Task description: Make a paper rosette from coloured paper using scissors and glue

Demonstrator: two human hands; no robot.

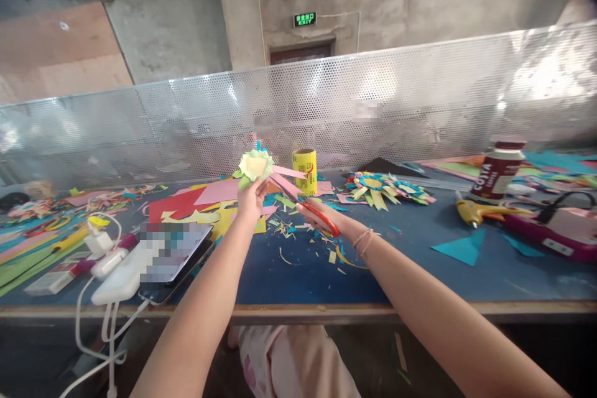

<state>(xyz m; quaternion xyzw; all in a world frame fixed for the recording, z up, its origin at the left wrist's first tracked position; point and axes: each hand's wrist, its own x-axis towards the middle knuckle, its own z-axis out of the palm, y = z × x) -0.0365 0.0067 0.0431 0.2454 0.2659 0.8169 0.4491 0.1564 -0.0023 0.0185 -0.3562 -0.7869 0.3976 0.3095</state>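
Observation:
My left hand (252,199) is closed on a paper rosette (255,165) with a pale green ruffled rim and a cream middle. Two pink paper tails (290,180) stick out from its right side. In my right hand (321,214) is a pair of scissors (329,222) with red handles. Their blades point up and left toward the pink tails; whether they touch the paper I cannot tell. Just behind stands a yellow cardboard tube (305,173). Small paper scraps (291,224) are scattered on the blue table beneath my hands.
Finished rosettes (377,186) lie right of the tube. Further right are a yellow glue gun (476,211), a brown bottle (499,171) and a purple bag-like item (550,233). On the left, a phone (180,255) and white power bank (124,273) trail cables. A perforated metal screen (326,112) stands behind.

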